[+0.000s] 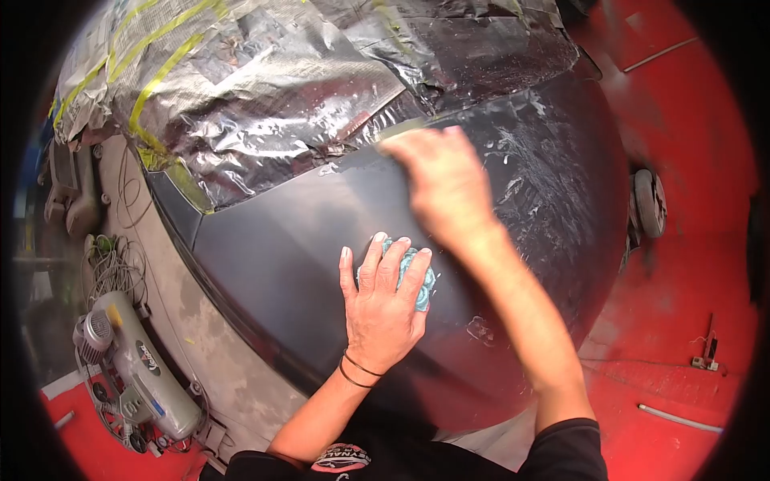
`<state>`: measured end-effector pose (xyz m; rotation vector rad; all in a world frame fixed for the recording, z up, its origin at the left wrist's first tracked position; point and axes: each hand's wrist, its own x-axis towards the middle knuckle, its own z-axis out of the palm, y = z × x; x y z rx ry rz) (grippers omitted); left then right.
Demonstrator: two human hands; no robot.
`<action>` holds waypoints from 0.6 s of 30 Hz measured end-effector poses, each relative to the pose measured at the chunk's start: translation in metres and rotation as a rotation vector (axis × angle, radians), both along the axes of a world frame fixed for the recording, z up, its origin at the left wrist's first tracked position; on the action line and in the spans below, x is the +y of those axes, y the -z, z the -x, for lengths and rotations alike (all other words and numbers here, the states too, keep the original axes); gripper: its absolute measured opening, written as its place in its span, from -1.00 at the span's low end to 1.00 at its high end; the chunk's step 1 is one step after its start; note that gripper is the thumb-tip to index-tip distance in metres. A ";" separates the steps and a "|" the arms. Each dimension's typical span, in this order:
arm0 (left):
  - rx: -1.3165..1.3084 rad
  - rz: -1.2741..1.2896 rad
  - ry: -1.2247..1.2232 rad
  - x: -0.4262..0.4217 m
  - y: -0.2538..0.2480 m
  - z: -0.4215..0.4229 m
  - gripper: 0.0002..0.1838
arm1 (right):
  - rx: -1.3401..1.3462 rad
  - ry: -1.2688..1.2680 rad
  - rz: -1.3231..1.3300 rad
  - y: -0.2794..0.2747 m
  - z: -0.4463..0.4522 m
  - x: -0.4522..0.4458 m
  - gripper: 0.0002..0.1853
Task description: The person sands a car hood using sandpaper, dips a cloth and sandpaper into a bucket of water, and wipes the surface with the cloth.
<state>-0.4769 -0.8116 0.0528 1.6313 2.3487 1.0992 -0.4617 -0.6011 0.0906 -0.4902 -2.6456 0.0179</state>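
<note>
A dark grey car body panel (297,232) curves beneath both hands, with whitish wet residue smeared on its right side. My left hand (383,301) presses a wadded blue-green cloth (425,280) against the panel, fingers spread over it. Farther up, my right hand (449,184) is bent down at the border of the masking sheet (265,120), its fingers curled and somewhat blurred. What sits under those fingers is hidden; a pale strip shows beside the fingertips. The sheet is wet, shiny plastic and paper, edged with yellow tape (144,104).
An air compressor (148,369) stands on the floor at lower left, below coiled cables (112,272). To the right lie a red floor (674,272), a wheel (650,203), a small device (706,357) and a pale rod (680,418).
</note>
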 end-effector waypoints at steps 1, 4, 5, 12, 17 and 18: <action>-0.012 -0.001 -0.002 0.000 -0.002 0.000 -0.26 | -0.039 0.074 0.078 -0.003 -0.014 0.033 -0.61; -0.015 0.011 -0.011 0.002 -0.006 -0.001 -0.28 | 0.036 0.292 0.046 -0.002 -0.037 0.078 -0.63; -0.007 0.014 -0.021 0.003 -0.006 -0.002 -0.28 | 0.059 0.212 -0.056 0.011 -0.034 0.075 -0.64; 0.034 0.011 -0.016 0.001 -0.001 -0.005 -0.32 | 0.036 0.207 0.074 0.010 -0.043 0.060 -0.64; 0.100 -0.007 -0.059 -0.001 -0.013 0.027 -0.31 | 0.239 0.391 0.093 -0.005 -0.168 0.048 -0.63; 0.134 -0.011 -0.108 0.001 -0.015 0.038 -0.31 | 0.228 0.503 0.076 -0.010 -0.202 0.037 -0.63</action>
